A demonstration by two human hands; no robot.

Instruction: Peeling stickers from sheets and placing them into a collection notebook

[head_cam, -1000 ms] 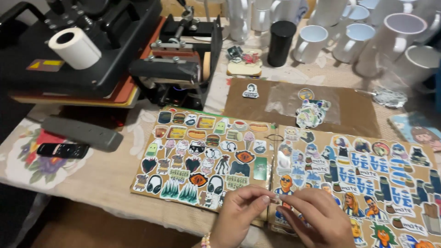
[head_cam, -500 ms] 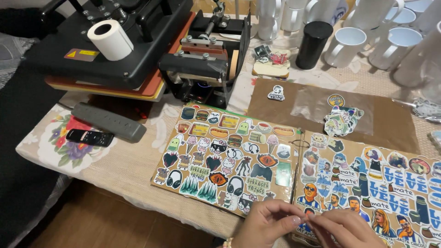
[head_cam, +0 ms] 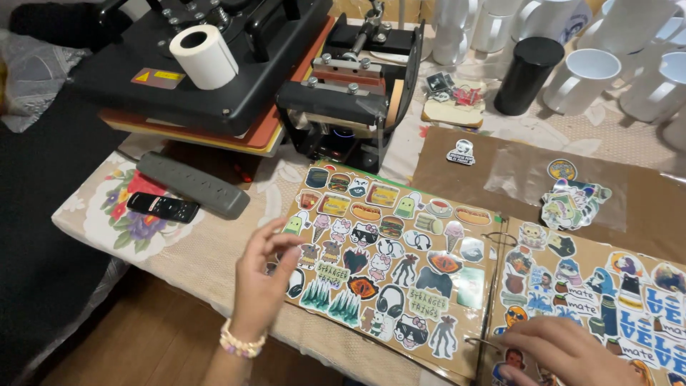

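An open sticker album [head_cam: 400, 268] lies flat on the table [head_cam: 193, 250], just in front of the black heat press [head_cam: 214, 71]; its brown pages are covered with small colourful stickers. The left hand [head_cam: 264, 282] hovers over the album's left page near its left edge, fingers loosely curled and spread, gripping nothing. A beaded bracelet [head_cam: 239, 343] sits on that wrist. The right hand [head_cam: 564, 350] rests on the album's right page by the ring binding, fingers bent down against the page; whether they pinch a sticker cannot be told.

Left of the album lie a grey bar [head_cam: 193, 184] and a small black remote [head_cam: 163, 207], side by side on the flowered cloth. A white paper roll [head_cam: 204, 56] stands on top of the heat press. Behind the album's right page sits a loose pile of stickers [head_cam: 572, 204] on a clear sheet, and further back stand a black cup [head_cam: 529, 75] and several white mugs [head_cam: 586, 78].
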